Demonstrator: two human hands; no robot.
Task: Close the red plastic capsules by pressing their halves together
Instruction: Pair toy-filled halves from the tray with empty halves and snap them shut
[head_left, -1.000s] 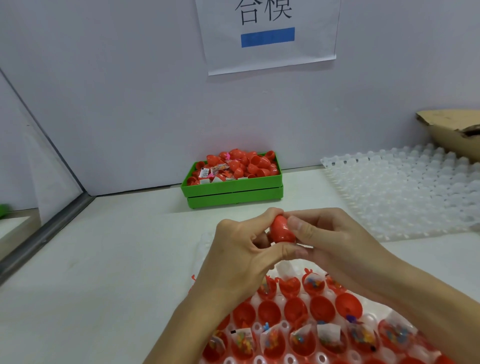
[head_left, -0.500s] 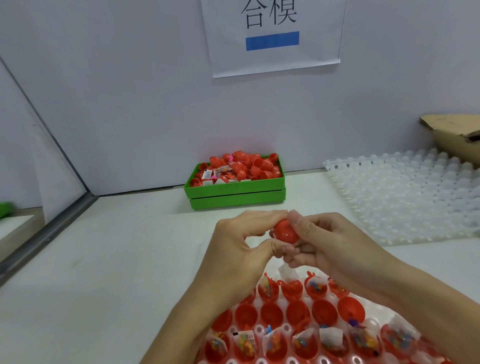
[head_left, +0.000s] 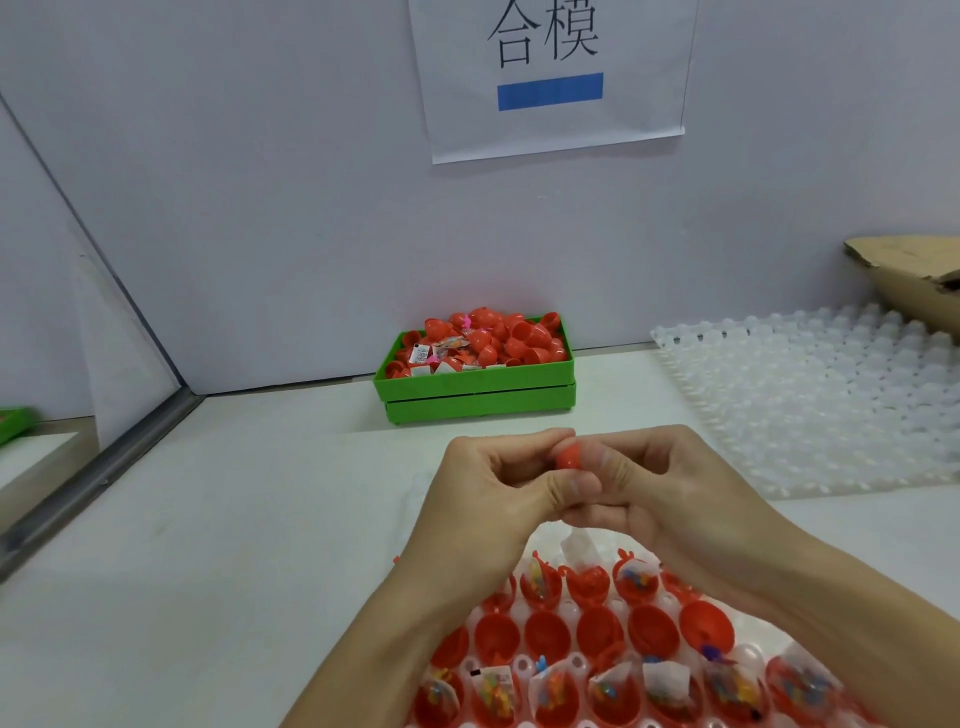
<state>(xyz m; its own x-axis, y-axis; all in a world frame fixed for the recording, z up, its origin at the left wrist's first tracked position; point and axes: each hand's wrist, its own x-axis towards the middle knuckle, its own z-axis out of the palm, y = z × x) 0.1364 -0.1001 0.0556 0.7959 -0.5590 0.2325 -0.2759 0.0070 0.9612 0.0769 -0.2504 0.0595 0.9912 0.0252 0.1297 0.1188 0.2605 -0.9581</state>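
Note:
Both hands meet above the near tray. My left hand (head_left: 498, 488) and my right hand (head_left: 660, 483) pinch one red capsule (head_left: 570, 456) between fingertips and thumbs; only a small part of its red shell shows. Below the hands lies a white holder tray (head_left: 571, 662) with several open red capsule halves (head_left: 544, 635), some empty and some holding small packets with coloured toys (head_left: 665, 680).
A green bin (head_left: 475, 387) heaped with red capsules stands at the back wall. A white moulded tray (head_left: 810, 405) without capsules lies at the right, with a cardboard box (head_left: 914, 280) behind it. A metal rail (head_left: 98, 478) borders the white table at the left.
Both hands have squeezed closer round the capsule, and fingers now cover most of it. The view has tilted up a little.

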